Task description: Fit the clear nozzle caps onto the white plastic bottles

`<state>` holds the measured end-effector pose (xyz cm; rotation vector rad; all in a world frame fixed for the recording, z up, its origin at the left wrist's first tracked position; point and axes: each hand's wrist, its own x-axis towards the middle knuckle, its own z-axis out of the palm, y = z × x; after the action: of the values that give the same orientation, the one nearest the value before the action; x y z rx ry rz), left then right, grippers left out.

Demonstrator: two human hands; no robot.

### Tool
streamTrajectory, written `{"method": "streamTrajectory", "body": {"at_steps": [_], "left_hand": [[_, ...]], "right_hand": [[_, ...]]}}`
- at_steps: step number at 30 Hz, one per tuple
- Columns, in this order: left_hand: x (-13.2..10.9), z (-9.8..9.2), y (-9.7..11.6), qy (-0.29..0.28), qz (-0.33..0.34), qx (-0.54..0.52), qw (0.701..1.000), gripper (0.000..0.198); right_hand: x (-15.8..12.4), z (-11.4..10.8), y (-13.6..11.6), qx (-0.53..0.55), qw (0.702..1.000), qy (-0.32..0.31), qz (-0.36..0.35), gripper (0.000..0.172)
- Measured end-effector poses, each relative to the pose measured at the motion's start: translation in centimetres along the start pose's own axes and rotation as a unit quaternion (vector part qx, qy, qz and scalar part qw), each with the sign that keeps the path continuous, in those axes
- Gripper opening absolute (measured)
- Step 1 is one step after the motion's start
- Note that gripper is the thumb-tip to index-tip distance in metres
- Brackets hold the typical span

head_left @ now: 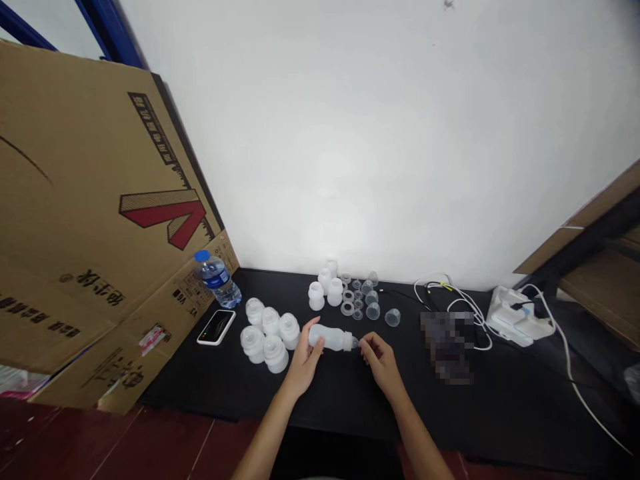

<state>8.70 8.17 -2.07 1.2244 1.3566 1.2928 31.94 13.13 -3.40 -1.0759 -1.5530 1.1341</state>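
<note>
A white plastic bottle (332, 338) lies on its side over the black table (500, 400). My left hand (305, 363) is wrapped round its base end. My right hand (381, 360) pinches the small clear teat end of the same bottle. Left of my left hand stands a cluster of several white capped bottles (267, 337). Behind the held bottle are more white bottles (325, 288), loose rings (348, 301) and clear caps (393, 317).
A big cardboard box (95, 233) leans at the left. Beside it stand a water bottle (217, 278) and a phone (216, 327). A white power strip (517, 317) with cables (450, 297) sits at the right, below a wooden shelf (595, 253).
</note>
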Motion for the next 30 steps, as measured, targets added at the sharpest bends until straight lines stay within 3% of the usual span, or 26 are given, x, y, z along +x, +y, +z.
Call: {"method": "streamTrajectory", "body": {"at_steps": [4, 15, 21, 25, 30], "left_hand": [[-0.17, 0.0, 0.48, -0.004, 0.002, -0.007, 1.0, 0.067], [-0.1, -0.01, 0.35, -0.011, 0.004, -0.018, 1.0, 0.06], [-0.05, 0.01, 0.35, -0.006, 0.007, -0.019, 1.0, 0.056], [0.02, 0.0, 0.07, -0.004, 0.011, -0.015, 1.0, 0.053], [-0.04, -0.07, -0.06, -0.011, 0.015, -0.008, 1.0, 0.051]], "right_hand": [[-0.08, -0.12, 0.01, 0.008, 1.0, -0.013, -0.006, 0.043], [0.0, -0.01, -0.29, -0.001, 1.0, -0.001, 0.001, 0.054], [0.04, 0.21, -0.42, 0.056, 0.998, 0.011, 0.001, 0.043], [-0.11, 0.11, -0.65, 0.055, 0.998, -0.032, -0.012, 0.059], [-0.25, 0.02, -0.67, 0.029, 0.998, -0.057, 0.003, 0.044]]}}
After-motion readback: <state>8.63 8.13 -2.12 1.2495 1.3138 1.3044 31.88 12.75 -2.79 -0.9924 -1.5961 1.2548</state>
